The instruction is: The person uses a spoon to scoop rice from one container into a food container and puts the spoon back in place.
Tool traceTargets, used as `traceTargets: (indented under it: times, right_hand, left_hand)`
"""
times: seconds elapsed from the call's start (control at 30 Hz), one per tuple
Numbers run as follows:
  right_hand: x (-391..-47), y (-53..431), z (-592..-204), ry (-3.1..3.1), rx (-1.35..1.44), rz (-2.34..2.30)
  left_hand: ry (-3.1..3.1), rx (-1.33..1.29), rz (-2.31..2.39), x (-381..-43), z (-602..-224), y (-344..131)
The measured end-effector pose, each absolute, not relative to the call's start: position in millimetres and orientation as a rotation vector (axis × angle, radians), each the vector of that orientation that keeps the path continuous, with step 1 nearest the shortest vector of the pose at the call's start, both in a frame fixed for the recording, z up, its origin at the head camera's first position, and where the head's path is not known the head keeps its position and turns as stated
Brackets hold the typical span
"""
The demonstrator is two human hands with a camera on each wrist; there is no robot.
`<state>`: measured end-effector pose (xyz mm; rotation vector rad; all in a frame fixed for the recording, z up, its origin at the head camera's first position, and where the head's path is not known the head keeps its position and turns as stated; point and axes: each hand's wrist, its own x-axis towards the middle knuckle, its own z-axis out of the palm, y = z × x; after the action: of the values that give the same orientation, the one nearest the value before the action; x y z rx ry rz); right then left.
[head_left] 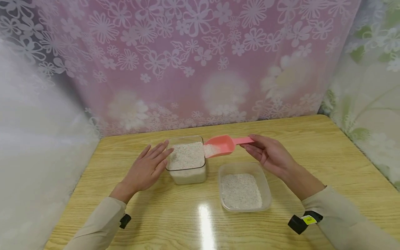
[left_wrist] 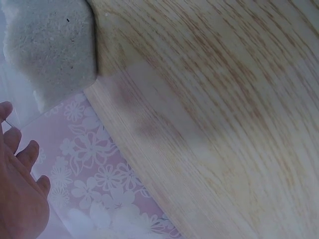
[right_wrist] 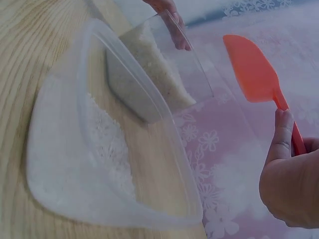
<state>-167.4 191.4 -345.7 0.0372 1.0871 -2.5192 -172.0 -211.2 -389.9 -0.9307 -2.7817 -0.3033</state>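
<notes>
My right hand point(head_left: 273, 156) grips the handle of a coral-pink scoop point(head_left: 227, 145). Some white rice point(head_left: 211, 150) lies at the scoop's front lip, which overlaps the right rim of a clear square container point(head_left: 187, 169) in the head view. That container is filled well up with rice point(head_left: 187, 155). With fingers extended and spread, my left hand point(head_left: 147, 170) touches its left rim. Nearer to me stands a translucent plastic tub point(head_left: 265, 182) with a lower layer of rice point(head_left: 240, 191). From the right wrist, the scoop point(right_wrist: 251, 69) appears raised above both vessels.
Everything stands on a wood-grain table point(head_left: 162, 222) with a rounded far right corner. A pink floral curtain point(head_left: 175, 69) hangs behind the far edge, with pale sheets on the left and right sides. Each wrist carries a small black device.
</notes>
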Motion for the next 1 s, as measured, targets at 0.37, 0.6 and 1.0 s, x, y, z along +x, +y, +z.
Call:
traceTargets:
  times: [0.37,0.6,1.0]
  right_hand:
    - [-151,245,-361,0.978,-0.07,-2.517]
    - [-138,285,-375,0.902,-0.128,-2.508]
    - [-117,331,-389,0.977,-0.184,-2.496]
  left_hand:
    - [-2.776,-0.939,-0.297,-173,-391,-212]
    - [-2.784,-0.933,-0.303,-173,-391,-213]
    - [-2.789,-0.92,-0.311,-173,-391,-212]
